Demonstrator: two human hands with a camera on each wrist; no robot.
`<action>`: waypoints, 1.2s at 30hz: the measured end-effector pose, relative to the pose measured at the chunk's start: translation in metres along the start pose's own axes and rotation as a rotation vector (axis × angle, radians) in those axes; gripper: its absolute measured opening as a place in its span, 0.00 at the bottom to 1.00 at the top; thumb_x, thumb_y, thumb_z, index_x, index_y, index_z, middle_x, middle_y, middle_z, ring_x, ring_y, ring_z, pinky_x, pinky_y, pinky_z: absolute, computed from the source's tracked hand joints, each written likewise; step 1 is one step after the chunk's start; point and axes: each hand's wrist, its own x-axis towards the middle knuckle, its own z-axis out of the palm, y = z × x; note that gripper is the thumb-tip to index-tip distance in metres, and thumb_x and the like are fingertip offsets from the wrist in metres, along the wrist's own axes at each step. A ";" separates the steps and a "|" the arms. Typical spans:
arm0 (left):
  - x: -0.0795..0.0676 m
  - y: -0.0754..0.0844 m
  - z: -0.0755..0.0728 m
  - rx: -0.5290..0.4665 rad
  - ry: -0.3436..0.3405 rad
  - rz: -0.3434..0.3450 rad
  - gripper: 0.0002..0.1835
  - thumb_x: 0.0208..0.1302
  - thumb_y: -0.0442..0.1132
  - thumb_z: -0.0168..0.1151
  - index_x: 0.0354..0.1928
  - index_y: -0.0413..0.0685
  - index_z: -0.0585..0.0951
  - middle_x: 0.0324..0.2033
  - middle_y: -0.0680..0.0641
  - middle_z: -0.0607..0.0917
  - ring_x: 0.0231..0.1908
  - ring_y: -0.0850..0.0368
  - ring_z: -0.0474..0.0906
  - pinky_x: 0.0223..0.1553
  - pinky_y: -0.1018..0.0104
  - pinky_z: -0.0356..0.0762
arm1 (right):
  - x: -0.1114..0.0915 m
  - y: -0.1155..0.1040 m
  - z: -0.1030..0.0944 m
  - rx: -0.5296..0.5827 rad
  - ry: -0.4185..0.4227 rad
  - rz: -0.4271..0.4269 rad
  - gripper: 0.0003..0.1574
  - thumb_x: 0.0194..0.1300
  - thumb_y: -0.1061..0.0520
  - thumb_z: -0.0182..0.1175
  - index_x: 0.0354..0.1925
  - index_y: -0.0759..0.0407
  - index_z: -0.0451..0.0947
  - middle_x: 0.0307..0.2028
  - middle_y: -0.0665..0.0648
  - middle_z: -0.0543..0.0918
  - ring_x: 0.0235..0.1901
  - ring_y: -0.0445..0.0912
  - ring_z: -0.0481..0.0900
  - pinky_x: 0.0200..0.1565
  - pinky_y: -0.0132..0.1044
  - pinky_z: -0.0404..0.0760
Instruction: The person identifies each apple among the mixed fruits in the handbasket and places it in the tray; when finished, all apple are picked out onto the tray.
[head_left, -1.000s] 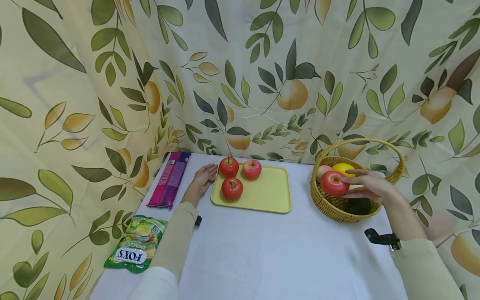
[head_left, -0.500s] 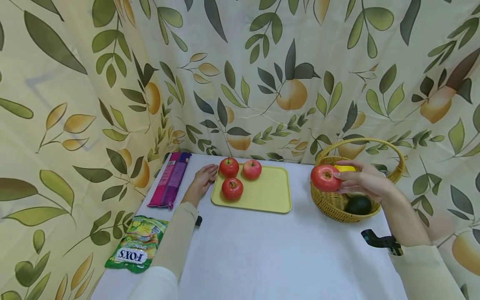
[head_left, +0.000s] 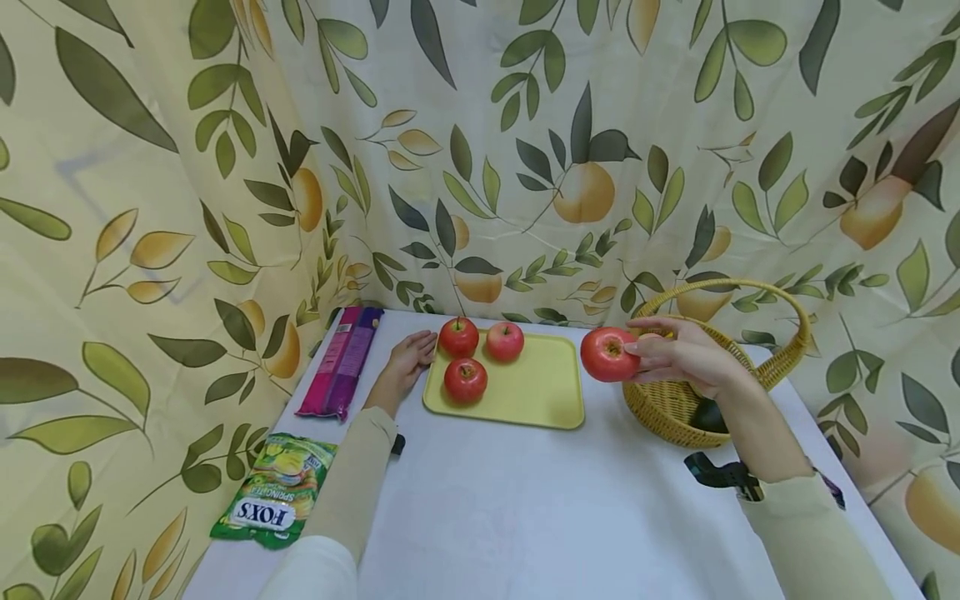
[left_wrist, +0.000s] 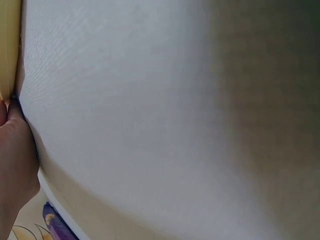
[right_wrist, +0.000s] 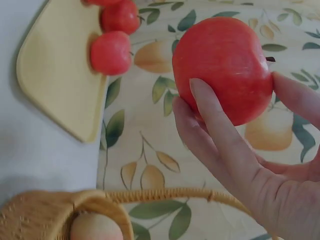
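My right hand [head_left: 688, 357] holds a red apple [head_left: 606, 355] in the air between the wicker basket [head_left: 660, 408] and the yellow tray [head_left: 536, 400]. In the right wrist view, fingers and thumb grip this apple [right_wrist: 222, 70] from its sides, its stem showing near the thumb. Three more red apples sit on the tray's left half: one at the back left [head_left: 458, 337], one further right [head_left: 505, 342], one in front [head_left: 465, 381]. My left hand [head_left: 408, 358] rests at the tray's left edge, fingers extended; the left wrist view shows it touching the rim [left_wrist: 9, 50].
The basket's tall handle [head_left: 795, 317] arches over it; a dark green fruit [head_left: 708, 417] lies inside. Left of my left arm are a pink-purple packet [head_left: 341, 362] and a green FOX'S bag [head_left: 273, 492]. A patterned curtain [head_left: 525, 167] stands behind the white table [head_left: 525, 517].
My right hand has carried the red apple leftward, out from over the basket toward the tray. The left hand and the three apples on the tray stay in place.
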 end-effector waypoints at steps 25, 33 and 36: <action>-0.004 0.008 0.003 -0.014 -0.006 -0.015 0.43 0.60 0.07 0.41 0.79 0.33 0.58 0.77 0.36 0.64 0.77 0.46 0.60 0.61 0.63 0.75 | 0.080 0.035 0.063 0.254 -0.052 0.219 0.45 0.74 0.59 0.63 0.78 0.68 0.53 0.66 0.72 0.70 0.47 0.61 0.89 0.54 0.54 0.84; -0.001 0.007 0.002 -0.015 -0.009 -0.014 0.43 0.60 0.07 0.42 0.79 0.34 0.59 0.77 0.36 0.65 0.77 0.46 0.61 0.57 0.65 0.78 | 0.100 0.057 0.081 0.277 -0.063 0.262 0.44 0.74 0.61 0.62 0.77 0.70 0.53 0.65 0.71 0.69 0.46 0.61 0.88 0.55 0.56 0.82; 0.000 0.005 0.001 -0.024 -0.005 -0.018 0.43 0.61 0.07 0.43 0.79 0.34 0.59 0.77 0.36 0.65 0.77 0.46 0.61 0.62 0.63 0.76 | 0.104 0.061 0.088 0.278 -0.057 0.271 0.43 0.74 0.61 0.62 0.77 0.70 0.54 0.67 0.72 0.68 0.47 0.61 0.87 0.55 0.56 0.82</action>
